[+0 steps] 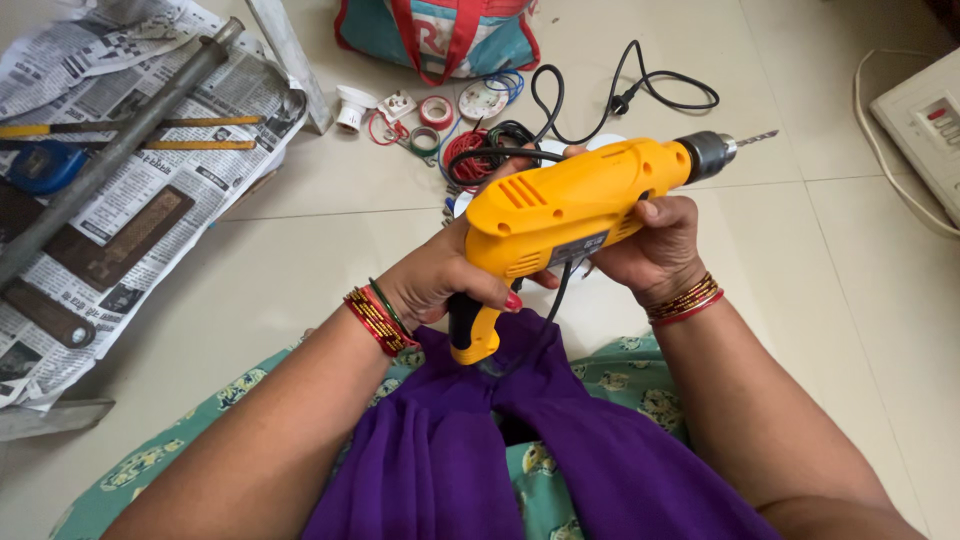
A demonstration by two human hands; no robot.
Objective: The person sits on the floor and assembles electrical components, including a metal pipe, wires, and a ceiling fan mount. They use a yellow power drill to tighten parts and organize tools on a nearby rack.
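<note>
Head view, seated person w/ corded drill; all places given rel. to the drill. Tiled floor [330, 230] carries everything, so loose items lie spread flat and within arm's reach. Newspaper sheets [130, 190], far left of drill, serve as a mat under the long hardware: a grey metal pipe [120, 145] lying diagonally, two yellow-handled tools [130, 125] parallel across it, a blue tape measure [45, 165] and dark flat bars [120, 240]. Teal-and-red bag [440, 35] sits beyond the drill, at top edge. White switch unit [925, 125] w/ its white cord lies well right of the drill's tip. Yellow drill [570, 205] is held up in mid-frame above the lap, over purple fabric [480, 440], body tilted so the chuck and bit [735, 145] point up-right, away from the person. Left hand [440, 280] is closed round the grip, fingers wrapped at the trigger area, carrying the weight. Right hand [655, 250] is curled under and round the front of the body just behind the chuck, thumb on top, steadying it; both hands have firm hold of the drill. Black power cord [620, 85] loops on floor beyond the drill, plug end free. Smallest items, just beyond the drill: red wire coil [470, 150], tape rolls [435, 110], white lamp holder [350, 108].
</note>
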